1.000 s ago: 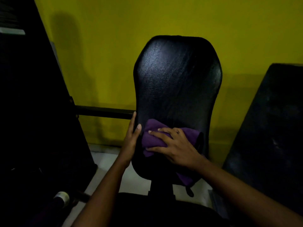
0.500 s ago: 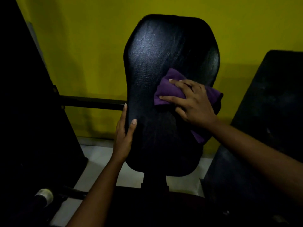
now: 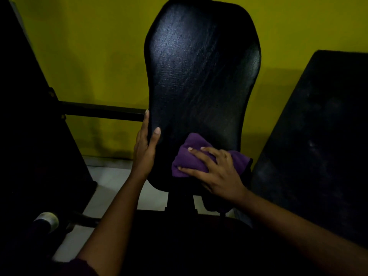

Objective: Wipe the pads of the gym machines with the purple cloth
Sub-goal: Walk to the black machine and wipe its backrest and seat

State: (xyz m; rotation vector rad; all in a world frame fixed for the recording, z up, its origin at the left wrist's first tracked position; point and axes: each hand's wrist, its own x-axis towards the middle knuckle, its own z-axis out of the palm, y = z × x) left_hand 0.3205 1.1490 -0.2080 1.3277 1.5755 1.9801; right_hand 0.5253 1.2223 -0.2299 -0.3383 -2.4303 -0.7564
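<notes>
An upright black back pad (image 3: pixel 199 66) of a gym machine stands in the middle of the view before a yellow wall. My right hand (image 3: pixel 219 174) lies with spread fingers on the bunched purple cloth (image 3: pixel 189 162) and presses it against the pad's lower right part. Part of the cloth hangs off the pad's right edge. My left hand (image 3: pixel 144 148) holds the pad's lower left edge, thumb on the front face and fingers along the side.
A second dark slanted pad (image 3: pixel 318 136) stands close on the right. A black machine frame (image 3: pixel 29 136) fills the left, joined by a horizontal bar (image 3: pixel 103 112). A white-tipped handle (image 3: pixel 47 220) sticks out at lower left over pale floor (image 3: pixel 111 186). The dark seat (image 3: pixel 179 236) lies below.
My right hand has slid the cloth up the pad to its middle right and then back down to the lower right. My left hand stays on the left edge.
</notes>
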